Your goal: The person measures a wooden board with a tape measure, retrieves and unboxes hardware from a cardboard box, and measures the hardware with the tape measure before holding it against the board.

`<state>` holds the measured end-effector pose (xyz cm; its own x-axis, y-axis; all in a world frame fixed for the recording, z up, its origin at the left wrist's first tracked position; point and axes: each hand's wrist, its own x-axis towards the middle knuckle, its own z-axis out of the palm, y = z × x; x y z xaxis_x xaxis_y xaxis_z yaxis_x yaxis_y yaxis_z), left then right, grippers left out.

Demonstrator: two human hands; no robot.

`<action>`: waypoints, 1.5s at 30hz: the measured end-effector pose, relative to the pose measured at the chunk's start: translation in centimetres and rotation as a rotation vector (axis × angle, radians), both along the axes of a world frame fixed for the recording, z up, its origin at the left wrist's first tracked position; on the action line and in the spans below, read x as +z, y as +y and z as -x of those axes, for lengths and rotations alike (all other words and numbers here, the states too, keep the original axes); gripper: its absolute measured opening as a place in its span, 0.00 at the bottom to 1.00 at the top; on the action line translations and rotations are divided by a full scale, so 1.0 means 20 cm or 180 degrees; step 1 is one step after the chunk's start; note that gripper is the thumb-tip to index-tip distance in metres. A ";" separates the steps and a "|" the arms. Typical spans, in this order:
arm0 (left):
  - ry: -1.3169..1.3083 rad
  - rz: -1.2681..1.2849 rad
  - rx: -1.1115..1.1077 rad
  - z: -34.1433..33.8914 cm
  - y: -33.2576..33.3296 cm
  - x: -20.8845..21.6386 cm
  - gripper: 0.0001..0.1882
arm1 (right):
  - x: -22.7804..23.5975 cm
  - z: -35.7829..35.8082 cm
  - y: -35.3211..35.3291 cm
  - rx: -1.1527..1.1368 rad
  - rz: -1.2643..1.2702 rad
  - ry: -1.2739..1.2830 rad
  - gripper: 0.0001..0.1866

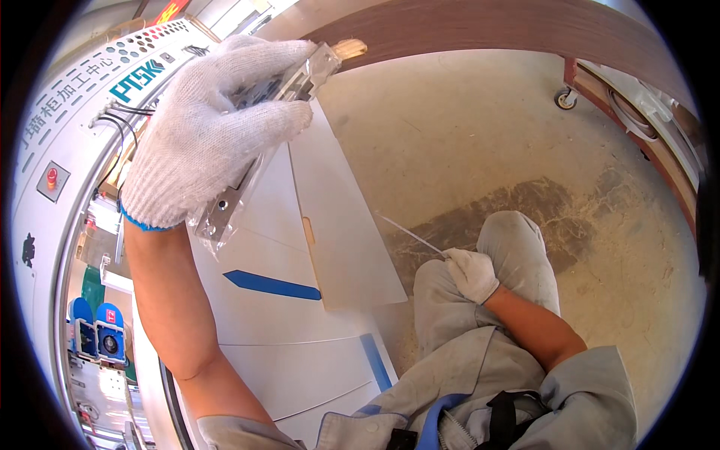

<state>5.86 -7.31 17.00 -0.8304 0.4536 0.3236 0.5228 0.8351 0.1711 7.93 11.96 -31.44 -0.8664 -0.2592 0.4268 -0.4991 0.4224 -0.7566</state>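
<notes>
My left hand point(214, 124), in a white knit glove with a blue cuff edge, is raised at the upper left. Its fingers close around a long metal fitting point(232, 196) with holes, wrapped in clear plastic. A pale wooden-looking end point(349, 49) sticks out beyond the plastic; what it belongs to is hidden. My right hand point(472, 274), also gloved, rests by my knee. A thin whitish rod or strip point(411, 234) is pinched in it, pointing up and left. Below my left hand lie white panels point(285, 322), with a blue strip point(271, 285) on them.
Along the left stands a white machine point(45, 247) with a red button point(52, 178), black cables and blue units point(97, 330). A dark brown board edge point(465, 26) curves across the top. A caster wheel point(566, 98) carries a frame at the right, above the dusty floor point(450, 135).
</notes>
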 end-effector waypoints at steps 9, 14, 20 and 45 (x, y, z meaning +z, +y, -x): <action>-0.0046 0.0069 -0.0012 0.02 0.00 0.00 0.30 | -0.01 -0.02 0.00 0.0034 -0.0005 0.0014 0.09; -0.0108 0.0033 0.0019 0.02 0.00 0.00 0.30 | 0.10 -0.02 0.00 -0.0037 0.0059 -0.0110 0.10; -0.0032 0.0080 -0.0138 0.03 -0.01 0.00 0.28 | 0.75 -0.03 -0.01 0.0164 0.1088 0.0024 0.12; -0.0096 0.0052 -0.0164 0.04 -0.04 0.02 0.28 | 1.50 0.41 -0.31 -0.0701 0.1812 0.1634 0.12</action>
